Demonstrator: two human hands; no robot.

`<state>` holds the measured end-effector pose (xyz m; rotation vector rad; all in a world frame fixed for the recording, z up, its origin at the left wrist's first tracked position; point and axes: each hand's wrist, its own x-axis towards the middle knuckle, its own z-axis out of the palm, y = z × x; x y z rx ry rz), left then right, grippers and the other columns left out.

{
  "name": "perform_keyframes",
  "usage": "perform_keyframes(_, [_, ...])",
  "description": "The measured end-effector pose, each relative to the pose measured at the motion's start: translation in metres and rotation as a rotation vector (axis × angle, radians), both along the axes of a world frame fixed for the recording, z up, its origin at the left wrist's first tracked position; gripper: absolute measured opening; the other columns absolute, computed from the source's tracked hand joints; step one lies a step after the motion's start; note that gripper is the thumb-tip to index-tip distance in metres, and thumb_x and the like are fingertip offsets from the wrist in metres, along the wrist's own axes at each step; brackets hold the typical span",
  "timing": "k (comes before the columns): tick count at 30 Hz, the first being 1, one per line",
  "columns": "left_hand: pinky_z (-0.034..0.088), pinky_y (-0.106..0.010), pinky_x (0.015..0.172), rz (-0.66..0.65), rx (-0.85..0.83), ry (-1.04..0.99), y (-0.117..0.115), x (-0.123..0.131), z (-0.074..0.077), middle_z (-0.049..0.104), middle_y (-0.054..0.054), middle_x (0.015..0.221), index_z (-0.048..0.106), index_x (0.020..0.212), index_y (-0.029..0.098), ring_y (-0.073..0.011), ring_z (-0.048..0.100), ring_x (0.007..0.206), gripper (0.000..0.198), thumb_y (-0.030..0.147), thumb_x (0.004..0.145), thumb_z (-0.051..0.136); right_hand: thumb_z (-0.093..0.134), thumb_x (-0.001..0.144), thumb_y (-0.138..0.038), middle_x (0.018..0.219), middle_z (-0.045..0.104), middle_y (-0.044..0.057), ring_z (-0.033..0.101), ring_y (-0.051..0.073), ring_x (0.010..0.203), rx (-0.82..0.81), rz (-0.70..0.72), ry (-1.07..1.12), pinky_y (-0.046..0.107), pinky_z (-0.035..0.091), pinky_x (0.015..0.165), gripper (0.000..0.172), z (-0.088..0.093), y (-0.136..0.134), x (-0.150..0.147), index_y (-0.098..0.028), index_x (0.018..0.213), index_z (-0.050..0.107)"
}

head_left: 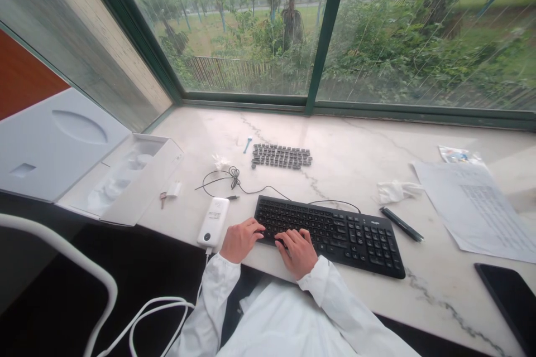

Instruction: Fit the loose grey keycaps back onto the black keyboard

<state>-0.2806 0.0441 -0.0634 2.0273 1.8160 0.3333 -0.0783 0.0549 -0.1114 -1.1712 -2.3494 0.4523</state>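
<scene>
A black keyboard (326, 234) lies at a slant on the marble-patterned tabletop, its left part looking bare of some keycaps. My left hand (240, 240) is at its lower left corner, fingertips drawn together; whatever they pinch is too small to make out. Over the lower left keys rests my right hand (296, 251), bent fingers apart and touching the keyboard, with nothing visible in it. Beyond the keyboard, small dark keycaps (281, 156) lie in rows. A light-blue tool (248, 144) is beside them.
A white power bank (213, 222) with a cable stands left of my left hand. Further left is an open white box (163, 162). A black cord (234, 177) is bundled behind. To the right lie a dark pen (402, 224), a crumpled tissue (396, 191), paper (473, 206) and phone (508, 295).
</scene>
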Motion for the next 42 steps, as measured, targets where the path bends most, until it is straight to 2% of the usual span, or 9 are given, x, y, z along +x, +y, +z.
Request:
perform_keyframes(6, [0.045,-0.021,0.07,-0.002,0.018,-0.022,0.001,-0.001,-0.002,0.066,0.003,0.098,0.067,0.097,0.029,-0.0104,0.063,0.08,0.017,0.035,0.085,0.056,0.042,0.092,-0.024,0.082,0.061,0.0,0.053,0.012,0.079,-0.035,0.006,0.033,0.032,0.021,0.087,0.017,0.001,0.001,0.0,-0.023,0.096,0.059])
perform_keyframes(14, [0.045,-0.021,0.07,0.031,-0.006,-0.035,0.003,-0.001,-0.003,0.067,0.004,0.097,0.068,0.094,0.029,-0.0108,0.063,0.08,0.017,0.037,0.084,0.056,0.042,0.092,-0.024,0.081,0.061,0.0,0.052,0.012,0.078,-0.006,0.003,0.023,0.031,0.022,0.087,0.018,0.001,0.001,0.0,-0.023,0.096,0.059])
perform_keyframes(20, [0.04,-0.024,0.061,0.029,-0.002,0.047,0.002,0.003,0.0,0.068,0.001,0.098,0.069,0.096,0.03,-0.0136,0.064,0.078,0.019,0.038,0.085,0.055,0.042,0.092,-0.024,0.08,0.061,-0.001,0.053,0.012,0.077,0.01,-0.005,0.002,0.031,0.022,0.087,0.017,0.002,0.001,0.0,-0.023,0.096,0.059])
perform_keyframes(25, [0.038,-0.024,0.057,0.042,0.005,0.092,0.002,0.006,0.002,0.068,0.003,0.097,0.069,0.093,0.031,-0.0134,0.064,0.075,0.014,0.033,0.083,0.059,0.042,0.092,-0.024,0.079,0.061,0.0,0.053,0.013,0.077,0.018,-0.003,-0.01,0.031,0.022,0.087,0.018,0.002,0.001,-0.001,-0.023,0.096,0.059])
perform_keyframes(35, [0.041,-0.023,0.062,0.132,-0.056,-0.038,0.006,0.004,0.002,0.07,0.005,0.09,0.072,0.084,0.032,-0.0126,0.064,0.076,0.01,0.03,0.075,0.068,0.041,0.092,-0.024,0.079,0.06,0.0,0.052,0.013,0.076,0.031,0.013,-0.025,0.032,0.022,0.086,0.019,0.004,0.002,-0.004,-0.023,0.097,0.06])
perform_keyframes(42, [0.039,-0.021,0.059,0.207,-0.104,-0.069,0.008,0.003,0.0,0.07,0.005,0.086,0.073,0.082,0.032,-0.013,0.063,0.077,0.01,0.036,0.074,0.067,0.042,0.091,-0.022,0.078,0.058,0.002,0.05,0.015,0.077,0.124,0.095,-0.09,0.034,0.025,0.086,0.031,0.01,0.004,-0.017,-0.025,0.119,0.056])
